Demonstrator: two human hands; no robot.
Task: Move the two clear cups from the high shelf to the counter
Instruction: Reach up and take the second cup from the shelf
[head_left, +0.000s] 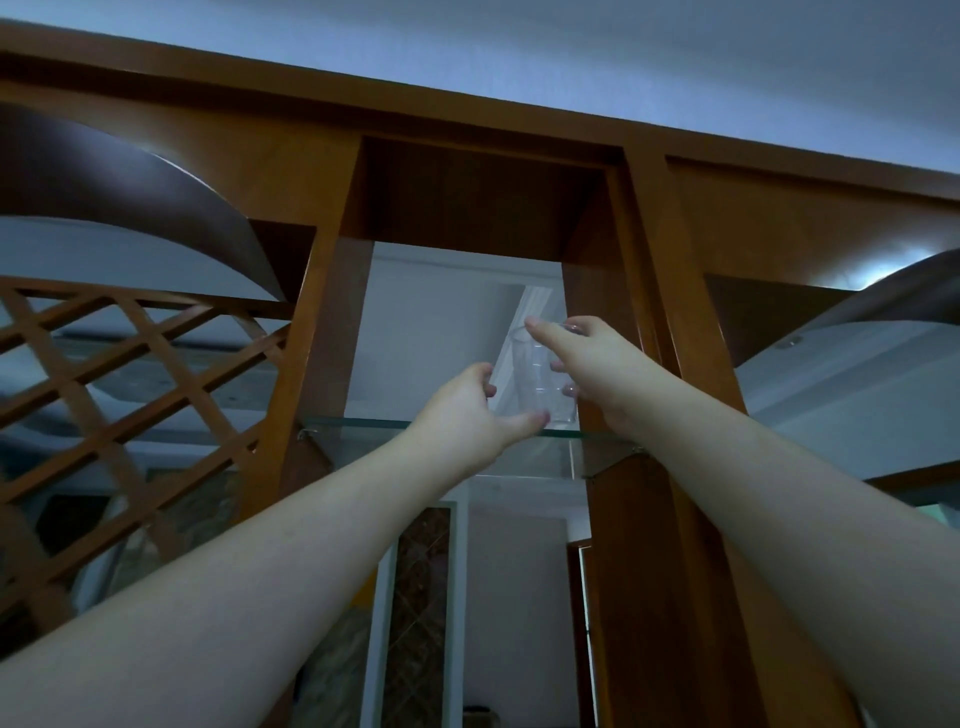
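Note:
Two clear cups stand close together on a high glass shelf (363, 423) inside a wooden cabinet. The left clear cup (527, 374) is upright, and my left hand (467, 415) curls around its lower part, thumb at its base and fingers just to its left with a small gap. The right clear cup (563, 410) is mostly covered by my right hand (592, 364), which wraps it, fingertips showing through the plastic. My right thumb or forefinger lies across the rims. Both arms reach up from below.
Wooden uprights (613, 332) flank the narrow shelf bay on both sides, with a wooden top (483, 197) above it. A wooden lattice panel (130, 374) fills the left. Below the shelf, a white door frame (457, 597) and a room behind show through.

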